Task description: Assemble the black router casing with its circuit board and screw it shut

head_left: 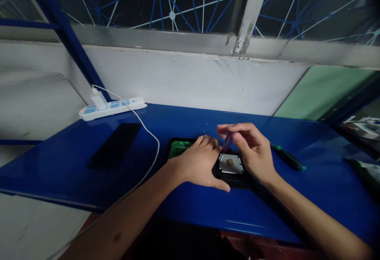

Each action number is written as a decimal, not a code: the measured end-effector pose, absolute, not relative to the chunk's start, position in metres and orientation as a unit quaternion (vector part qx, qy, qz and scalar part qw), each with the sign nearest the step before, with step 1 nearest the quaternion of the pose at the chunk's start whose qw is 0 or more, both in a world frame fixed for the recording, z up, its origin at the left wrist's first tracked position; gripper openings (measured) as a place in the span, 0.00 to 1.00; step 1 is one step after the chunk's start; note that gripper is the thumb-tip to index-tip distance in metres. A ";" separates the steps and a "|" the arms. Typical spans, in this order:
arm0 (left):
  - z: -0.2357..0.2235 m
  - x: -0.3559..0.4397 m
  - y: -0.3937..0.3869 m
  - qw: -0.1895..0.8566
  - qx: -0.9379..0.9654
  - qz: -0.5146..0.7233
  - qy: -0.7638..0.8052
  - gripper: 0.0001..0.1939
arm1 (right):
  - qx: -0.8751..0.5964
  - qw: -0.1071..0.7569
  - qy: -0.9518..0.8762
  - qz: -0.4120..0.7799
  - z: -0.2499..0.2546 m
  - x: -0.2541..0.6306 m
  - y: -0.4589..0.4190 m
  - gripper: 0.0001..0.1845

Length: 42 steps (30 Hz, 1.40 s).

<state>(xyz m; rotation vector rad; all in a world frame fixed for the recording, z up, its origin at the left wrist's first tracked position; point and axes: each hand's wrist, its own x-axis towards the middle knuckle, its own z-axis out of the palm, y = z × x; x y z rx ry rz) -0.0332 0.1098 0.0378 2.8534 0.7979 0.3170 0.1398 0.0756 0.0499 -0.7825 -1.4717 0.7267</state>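
An opened black device casing [234, 180] lies on the blue table [190, 208]. A green circuit board [178, 147] shows at its left end, and a silver metal plate [234, 168] with a small brownish patch sits at its right. My left hand [197, 165] rests flat across the middle of the device, fingers stretched out and thumb apart, hiding what is under it. In my right hand [257, 153], closed between thumb and fingers, is a small screwdriver [227, 141] with a translucent purplish handle. The screwdriver points down at the metal plate's upper left corner; whether its tip touches a screw I cannot tell.
Right of my hand lies a black-and-green screwdriver [287, 158]. At the left are a dark phone-like slab [114, 145] and a white power strip [118, 108] with a charger [98, 100]. Its white cable [156, 137] crosses the table. Tiny light bits [204, 131] lie behind the device.
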 end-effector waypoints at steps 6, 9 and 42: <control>0.036 -0.032 0.108 0.066 0.956 0.103 0.267 0.47 | -0.327 0.622 -0.614 0.360 0.049 0.147 0.080 0.04; 0.035 -0.032 0.108 0.060 0.957 0.102 0.265 0.48 | -0.348 0.608 -0.598 0.390 0.043 0.151 0.082 0.07; 0.033 -0.029 0.107 0.099 0.951 0.095 0.277 0.45 | -0.366 0.589 -0.657 0.297 0.055 0.149 0.071 0.05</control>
